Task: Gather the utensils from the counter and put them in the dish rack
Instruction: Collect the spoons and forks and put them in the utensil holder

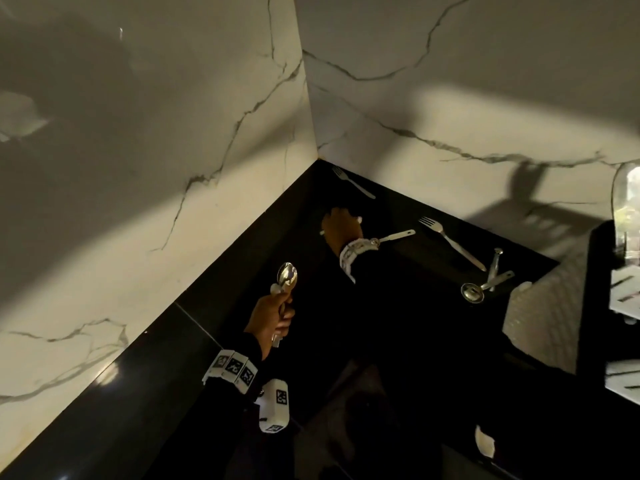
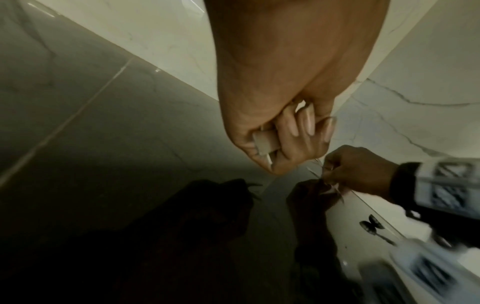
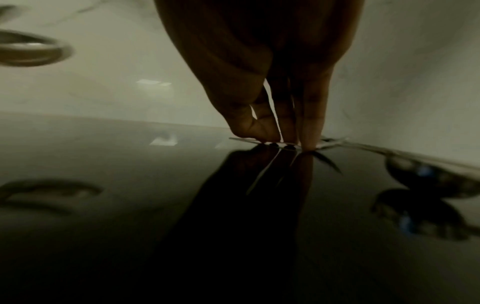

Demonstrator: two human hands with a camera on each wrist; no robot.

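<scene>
My left hand (image 1: 273, 317) is raised above the black counter (image 1: 398, 306) and grips a bundle of spoons (image 1: 287, 276) by their handles; the handle ends (image 2: 265, 144) poke out of my fist (image 2: 283, 131). My right hand (image 1: 341, 226) reaches down near the corner and pinches a thin flat metal utensil (image 3: 327, 145) lying on the counter, with fingertips (image 3: 309, 142) and thumb on it. What kind of utensil it is stays hidden under the hand. Loose on the counter are a fork (image 1: 353, 183), a second fork (image 1: 450, 242), a flat-handled utensil (image 1: 398, 234) and a small ladle (image 1: 471, 292).
Marble walls (image 1: 156, 150) close the corner on the left and behind. A white perforated rack (image 1: 540, 317) with a dark frame (image 1: 595, 289) stands at the right end of the counter. Crossed metal utensils (image 1: 496, 271) lie beside the ladle.
</scene>
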